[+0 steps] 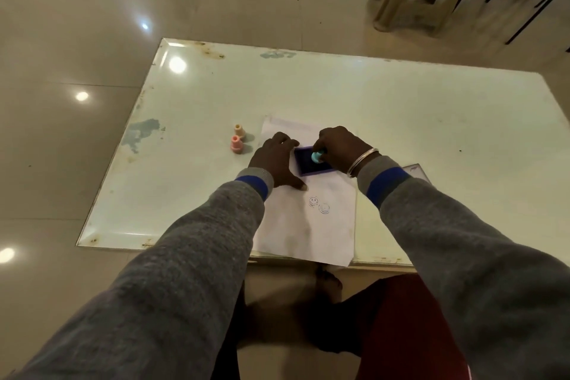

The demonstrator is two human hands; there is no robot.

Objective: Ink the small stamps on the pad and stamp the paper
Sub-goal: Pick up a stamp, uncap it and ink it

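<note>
Near the table's (431, 120) middle, atop the paper (308, 234): ink pad (304, 164), steadied by flat left hand (274, 160); blue stamp (316, 157) pinched in right hand (339, 148), seemingly pressed into pad. Light, rigid, small; best gripped at narrow neck. Spare stamps (237, 143) toward left edge.

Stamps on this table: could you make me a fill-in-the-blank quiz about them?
The right hand presses a ____ stamp onto the ink pad.
The paper shows ____ printed marks.
The spare stamps stand on the paper's ____ side.
Missing: blue; two; left.
</note>
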